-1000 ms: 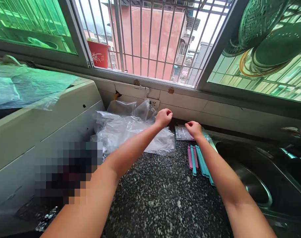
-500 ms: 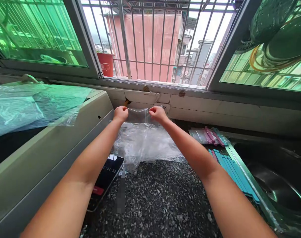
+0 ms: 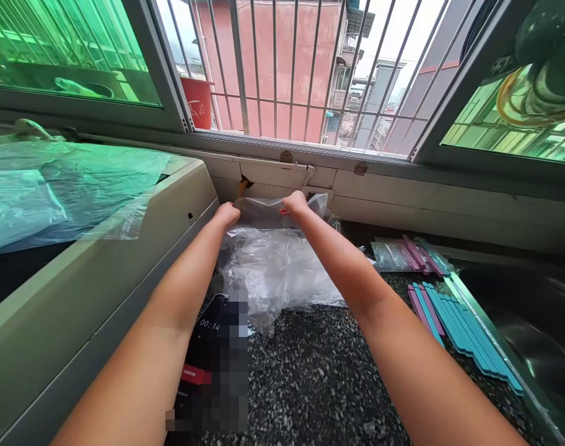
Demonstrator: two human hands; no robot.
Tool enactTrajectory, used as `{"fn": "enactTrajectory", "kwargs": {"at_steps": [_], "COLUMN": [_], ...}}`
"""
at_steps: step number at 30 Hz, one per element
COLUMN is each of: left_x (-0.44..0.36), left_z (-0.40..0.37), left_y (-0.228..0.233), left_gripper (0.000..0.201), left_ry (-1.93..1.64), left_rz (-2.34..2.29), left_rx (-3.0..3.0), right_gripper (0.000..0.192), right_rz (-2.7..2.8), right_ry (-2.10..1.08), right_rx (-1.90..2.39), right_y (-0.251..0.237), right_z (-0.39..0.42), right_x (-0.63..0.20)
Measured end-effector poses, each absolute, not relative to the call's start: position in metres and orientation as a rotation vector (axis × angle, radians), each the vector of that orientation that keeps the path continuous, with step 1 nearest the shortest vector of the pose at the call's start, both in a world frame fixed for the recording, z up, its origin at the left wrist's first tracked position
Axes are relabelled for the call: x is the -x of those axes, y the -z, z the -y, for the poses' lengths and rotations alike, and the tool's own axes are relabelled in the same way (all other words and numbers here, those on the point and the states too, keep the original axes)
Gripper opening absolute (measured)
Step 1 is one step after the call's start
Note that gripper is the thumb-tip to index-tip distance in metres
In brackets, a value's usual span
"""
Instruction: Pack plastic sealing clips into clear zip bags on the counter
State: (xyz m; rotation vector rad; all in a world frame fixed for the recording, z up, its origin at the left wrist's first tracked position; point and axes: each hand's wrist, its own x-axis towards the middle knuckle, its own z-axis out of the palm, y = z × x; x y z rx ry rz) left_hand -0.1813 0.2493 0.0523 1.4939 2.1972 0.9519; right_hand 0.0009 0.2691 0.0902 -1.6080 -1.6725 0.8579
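Reaching to the back of a speckled black-and-grey granite bench point(image 3: 319, 384), a person's left hand point(image 3: 227, 215) and right hand point(image 3: 295, 202) each pinch one end of the top edge of a small clear plastic bag point(image 3: 264, 212), the grip of both pressed together on the thin film. That bag is held just below the white tiled sill, above a crumpled heap of glossy transparent plastic bags point(image 3: 277, 272) lying on the stone against the wall. Left of the heap stands a boxy cream-coloured appliance point(image 3: 101, 279) with a smooth painted casing, its top draped in a wrinkled clear plastic sheet point(image 3: 64, 186) tinted green by the window glass. Beside the left forearm lies a black smartphone point(image 3: 208, 347), partly blurred, its screen showing the digits "00:14" and a red bar lower down. On the right of the bench rests a row of slim plastic sealing sticks point(image 3: 459, 334), mostly teal with a few pink, laid side by side near the rim of a stainless steel sink point(image 3: 533, 334). Behind them sits a flat clear packet holding more pink and teal sticks point(image 3: 410, 254). Through the grey window bars point(image 3: 273, 68) show a red flowerpot point(image 3: 199, 102) with white markings too small to read and a pink-walled building
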Motion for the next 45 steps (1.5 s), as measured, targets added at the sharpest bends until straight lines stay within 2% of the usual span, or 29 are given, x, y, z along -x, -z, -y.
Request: {"fn": "enactTrajectory", "kwargs": {"at_steps": [9,13,20,25,27,32,37,45], "left_x": [0.184,0.180,0.161,0.144,0.134,0.103,0.076,0.041], "left_z": [-0.235,-0.219,-0.178,-0.135,-0.115,-0.064,-0.021,-0.002], "left_y": [-0.070,-0.091,-0.132,-0.152,-0.155,-0.145,-0.116,-0.064], "left_gripper": [0.036,0.037,0.026,0.023,0.031,0.023,0.020,0.014], "left_ry": [-0.927,-1.073,-1.451,-1.643,-1.662,-1.678,-1.615,-1.564], "left_rz": [-2.201,-2.171,-1.899,-1.620,-1.526,-1.283,-1.124,-1.038], "left_rx": [-1.459,-1.456,-1.349,-1.274,-1.244,-1.212,-1.125,-0.979], "right_gripper": [0.012,0.010,0.001,0.018,0.020,0.017,0.013,0.015], "right_rz": [1.824,1.867,1.838,1.804,1.799,1.749,1.716,1.709], "right_ry": [-0.660,-0.584,-0.611,-0.557,-0.547,-0.521,-0.522,-0.525], "right_rx": [1.260,1.022,0.710,0.670,0.743,0.865,0.902,1.039], "right_y": [-0.098,-0.109,-0.135,-0.149,-0.150,-0.138,-0.111,-0.070], "right_z": [-0.249,-0.233,-0.189,-0.133,-0.107,-0.044,0.001,0.034], "right_x": [-0.010,-0.018,-0.054,-0.092,-0.108,-0.149,-0.189,-0.225]}}
